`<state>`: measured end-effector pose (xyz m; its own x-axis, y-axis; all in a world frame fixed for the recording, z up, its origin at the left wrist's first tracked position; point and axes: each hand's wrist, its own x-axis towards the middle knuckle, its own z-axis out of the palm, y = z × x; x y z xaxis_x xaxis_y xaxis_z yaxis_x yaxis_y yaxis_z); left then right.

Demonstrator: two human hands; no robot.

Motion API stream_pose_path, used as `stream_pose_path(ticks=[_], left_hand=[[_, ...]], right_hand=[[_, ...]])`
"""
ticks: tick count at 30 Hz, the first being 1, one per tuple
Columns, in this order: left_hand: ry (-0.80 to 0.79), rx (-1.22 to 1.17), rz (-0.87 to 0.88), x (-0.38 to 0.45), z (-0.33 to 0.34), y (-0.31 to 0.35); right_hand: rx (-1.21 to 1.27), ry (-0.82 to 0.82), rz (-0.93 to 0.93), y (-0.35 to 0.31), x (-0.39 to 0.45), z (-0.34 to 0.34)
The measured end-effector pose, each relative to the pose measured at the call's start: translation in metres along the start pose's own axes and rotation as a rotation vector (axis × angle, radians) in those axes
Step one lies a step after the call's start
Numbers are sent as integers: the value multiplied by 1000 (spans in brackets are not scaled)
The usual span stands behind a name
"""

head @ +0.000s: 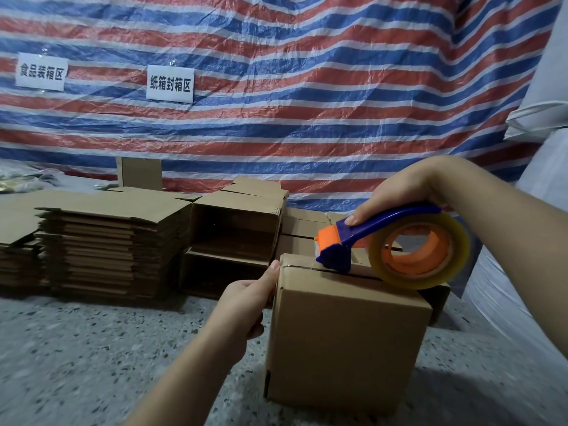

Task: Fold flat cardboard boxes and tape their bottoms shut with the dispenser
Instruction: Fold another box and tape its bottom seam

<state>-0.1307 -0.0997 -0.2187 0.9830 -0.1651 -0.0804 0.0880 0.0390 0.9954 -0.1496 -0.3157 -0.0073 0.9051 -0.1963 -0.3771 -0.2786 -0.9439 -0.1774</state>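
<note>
1. The right hand point(402, 195) is partly hiding behind the tape dispenser point(384, 241); its fingers are curling under the blue handle and showing only faintly through the clear roll, and the forearm is running off the right edge of the view.
2. The left hand point(250, 299) is pressing its thumb tip against the upper left edge of the cardboard box point(344, 342), the other fingers curling at the box's left side (what they touch is hard to make out).
3. The right hand is gripping the dispenser handle, thumb lying on top.
4. The dispenser is resting on the box top, its long axis running left to right, orange cutter end pointing left over the flap seam.
5. The box is standing on the speckled floor point(92, 348), towards its right side, with the stack of flat boxes point(101, 250) sitting well to the left.
</note>
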Motion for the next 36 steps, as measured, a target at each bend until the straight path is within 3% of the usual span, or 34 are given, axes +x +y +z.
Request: stream_pose_path(ticks=[8,11,14,16,18,24,27,31,36], left_hand=[[-6,13,-121,-10,1,-16],[71,-19,31,-11,3,-21],[253,11,338,-19,9,-16],[123,48,450,-34,17,-7],[20,121,443,-43,25,-7],[48,246,454,-50,27,-15],[36,415,480,-51,20,-6],[-51,880,730,-40,13,20],[-71,1196,734,-32,11,33]], right_hand=[[9,-6,9,1,3,-1],[29,-8,5,2,4,-1],[23,-4,3,2,4,-1],[18,5,-7,3,6,-2],[17,2,-13,4,7,-2],[34,7,-7,6,9,-2],[26,-6,-10,5,8,-2],[19,-10,-10,3,7,-1],[-29,-19,20,-3,6,-2]])
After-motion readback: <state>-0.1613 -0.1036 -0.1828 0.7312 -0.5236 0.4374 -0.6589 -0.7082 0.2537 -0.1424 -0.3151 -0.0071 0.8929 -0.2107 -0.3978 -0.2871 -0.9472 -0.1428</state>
